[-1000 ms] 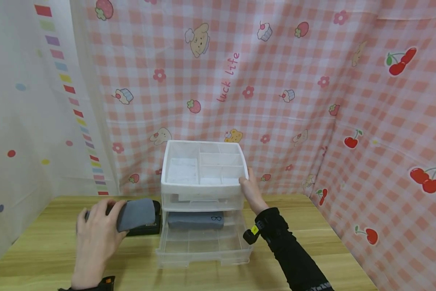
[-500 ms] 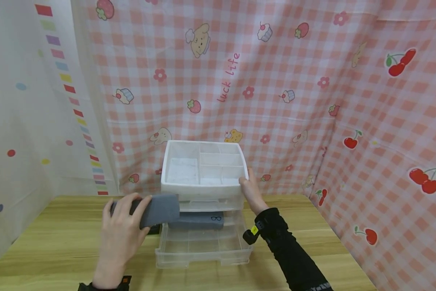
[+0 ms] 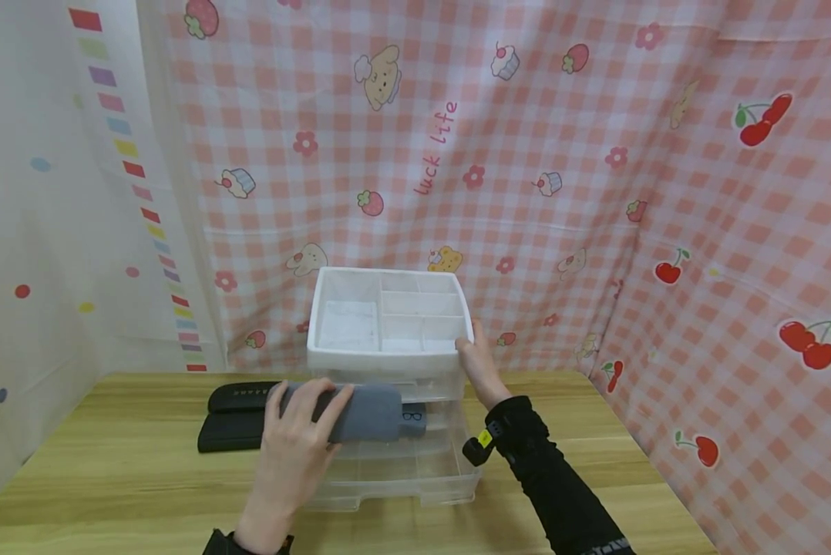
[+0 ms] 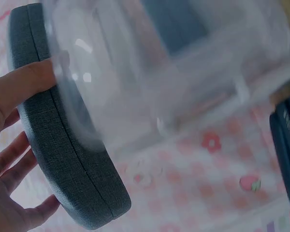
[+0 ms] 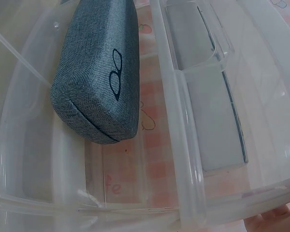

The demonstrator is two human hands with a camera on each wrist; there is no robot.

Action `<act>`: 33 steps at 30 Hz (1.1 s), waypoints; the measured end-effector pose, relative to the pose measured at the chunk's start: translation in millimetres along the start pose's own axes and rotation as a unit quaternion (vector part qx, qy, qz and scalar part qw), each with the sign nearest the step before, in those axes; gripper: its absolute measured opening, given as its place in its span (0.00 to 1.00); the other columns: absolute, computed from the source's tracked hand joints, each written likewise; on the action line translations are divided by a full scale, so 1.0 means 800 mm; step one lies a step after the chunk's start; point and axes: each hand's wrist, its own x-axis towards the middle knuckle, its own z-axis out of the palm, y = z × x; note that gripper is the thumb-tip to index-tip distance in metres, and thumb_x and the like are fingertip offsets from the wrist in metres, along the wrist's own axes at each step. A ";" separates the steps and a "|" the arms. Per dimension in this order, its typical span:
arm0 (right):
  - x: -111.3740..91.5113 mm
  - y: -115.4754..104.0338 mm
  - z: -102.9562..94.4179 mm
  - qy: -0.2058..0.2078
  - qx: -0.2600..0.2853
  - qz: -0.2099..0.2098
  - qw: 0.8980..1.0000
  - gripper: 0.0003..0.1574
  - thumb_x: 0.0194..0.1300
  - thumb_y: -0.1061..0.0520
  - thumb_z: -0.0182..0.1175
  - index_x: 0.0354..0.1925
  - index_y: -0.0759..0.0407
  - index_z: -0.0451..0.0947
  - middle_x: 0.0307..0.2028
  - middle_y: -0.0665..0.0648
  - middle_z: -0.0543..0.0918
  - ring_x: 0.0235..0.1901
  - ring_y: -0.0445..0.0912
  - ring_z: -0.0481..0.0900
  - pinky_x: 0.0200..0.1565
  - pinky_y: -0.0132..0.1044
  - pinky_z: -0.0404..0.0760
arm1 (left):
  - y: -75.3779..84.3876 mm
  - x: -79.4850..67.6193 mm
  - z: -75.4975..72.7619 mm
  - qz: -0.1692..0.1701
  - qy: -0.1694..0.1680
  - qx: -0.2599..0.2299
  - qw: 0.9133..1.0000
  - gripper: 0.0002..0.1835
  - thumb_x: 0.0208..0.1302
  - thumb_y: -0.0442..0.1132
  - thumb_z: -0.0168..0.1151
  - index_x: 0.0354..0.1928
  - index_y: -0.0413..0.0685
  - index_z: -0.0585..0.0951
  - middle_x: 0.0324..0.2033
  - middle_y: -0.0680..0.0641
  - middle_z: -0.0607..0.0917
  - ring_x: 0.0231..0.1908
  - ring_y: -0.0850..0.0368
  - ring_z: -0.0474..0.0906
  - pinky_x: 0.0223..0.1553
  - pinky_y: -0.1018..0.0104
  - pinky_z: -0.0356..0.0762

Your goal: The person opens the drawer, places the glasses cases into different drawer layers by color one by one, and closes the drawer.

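My left hand (image 3: pixel 297 443) grips a grey-blue fabric glasses case (image 3: pixel 374 414) from above, fingers across its top. It overlaps the left part of the pulled-out clear drawer (image 3: pixel 450 489) in the head view. A second grey-blue glasses case (image 3: pixel 413 424), printed with a pair of glasses, lies at the back of that drawer. In the left wrist view, thumb and fingers span the held glasses case (image 4: pixel 70 150), beside the drawer's clear wall (image 4: pixel 96 111). With the thumb on its rim, my right hand (image 3: pixel 481 368) holds the right side of the white drawer organizer (image 3: pixel 381 361).
Black cases (image 3: pixel 231 432) lie on the wooden table (image 3: pixel 110 470) left of the organizer. Its top has several open compartments. A flat grey-white item (image 5: pixel 210 116) lies inside the drawer above the pulled-out one. Checked pink cloth (image 3: pixel 568 231) hangs behind and to the right.
My left hand has carried the glasses case rightward from above the black cases to over the pulled-out drawer, uncovering the black cases. My right hand stays on the organizer.
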 end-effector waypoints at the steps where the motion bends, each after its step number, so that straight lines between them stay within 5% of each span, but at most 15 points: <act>1: 0.000 0.000 0.000 0.000 0.000 0.000 1.000 0.32 0.63 0.62 0.39 0.66 0.62 0.52 0.63 0.64 0.62 0.59 0.56 0.62 0.64 0.57 0.60 | 0.004 -0.001 0.004 0.003 -0.004 -0.004 1.000 0.48 0.09 0.37 0.87 0.50 0.49 0.81 0.45 0.41 0.79 0.47 0.45 0.77 0.52 0.39 0.69; 11: -0.002 0.000 0.003 0.001 0.001 -0.006 1.000 0.31 0.64 0.62 0.38 0.66 0.63 0.52 0.62 0.64 0.63 0.59 0.56 0.63 0.64 0.56 0.61 | 0.027 -0.007 0.032 0.003 -0.037 -0.064 0.997 0.45 0.13 0.39 0.87 0.49 0.52 0.82 0.46 0.45 0.79 0.48 0.50 0.77 0.55 0.44 0.70; 22: -0.001 -0.001 0.001 -0.005 -0.005 -0.002 1.000 0.31 0.64 0.62 0.38 0.65 0.62 0.52 0.61 0.64 0.63 0.57 0.56 0.64 0.62 0.55 0.63 | 0.037 -0.011 0.044 0.007 -0.095 -0.073 0.993 0.42 0.21 0.40 0.85 0.51 0.55 0.82 0.48 0.46 0.79 0.50 0.50 0.77 0.57 0.45 0.69; 33: -0.001 0.001 0.001 -0.008 -0.001 -0.004 1.000 0.31 0.65 0.62 0.38 0.66 0.62 0.52 0.62 0.64 0.63 0.57 0.56 0.64 0.62 0.56 0.63 | 0.039 -0.005 0.051 -0.052 -0.190 -0.123 0.973 0.38 0.22 0.45 0.85 0.47 0.54 0.83 0.42 0.49 0.78 0.45 0.52 0.77 0.50 0.50 0.73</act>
